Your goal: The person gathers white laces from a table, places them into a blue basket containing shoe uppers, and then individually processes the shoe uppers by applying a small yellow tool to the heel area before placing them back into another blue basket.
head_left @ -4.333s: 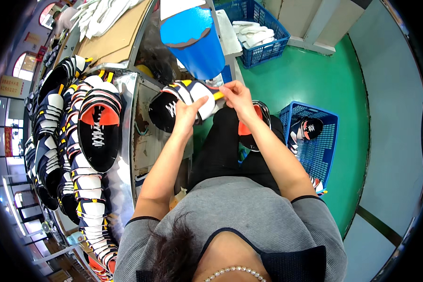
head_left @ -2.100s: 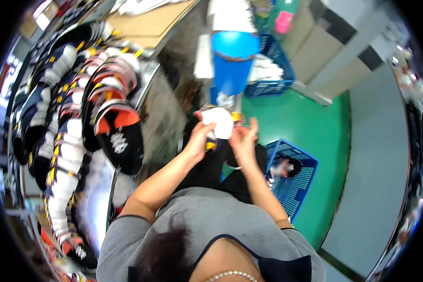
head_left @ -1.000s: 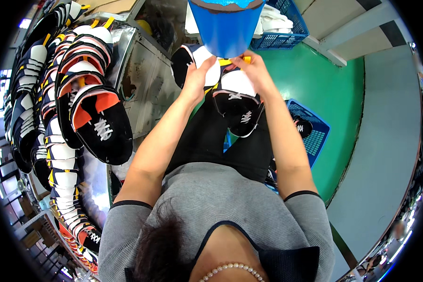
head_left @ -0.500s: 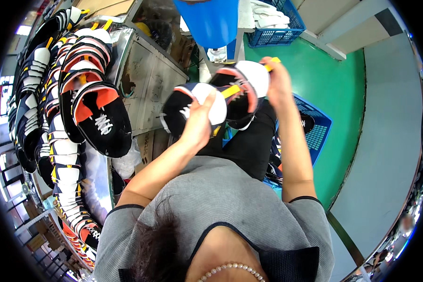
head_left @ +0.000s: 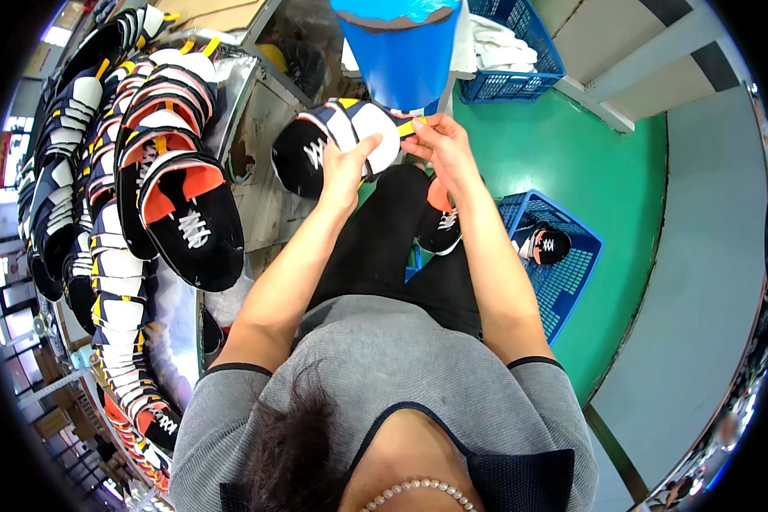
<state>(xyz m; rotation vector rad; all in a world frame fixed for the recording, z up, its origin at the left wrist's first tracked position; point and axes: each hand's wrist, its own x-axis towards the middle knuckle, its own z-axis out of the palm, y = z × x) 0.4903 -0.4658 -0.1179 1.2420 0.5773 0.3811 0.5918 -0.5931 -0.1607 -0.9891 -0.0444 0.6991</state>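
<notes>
Shoe upper (head_left: 337, 145), black and white, is clamped by the left hand (head_left: 346, 166); the right hand (head_left: 439, 145) pinches its yellow tab (head_left: 406, 128).

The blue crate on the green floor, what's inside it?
One black shoe upper with white and orange lies in the blue crate. The right forearm covers its near left corner.

head view | worn high | faces steeply down | close over lap
</notes>
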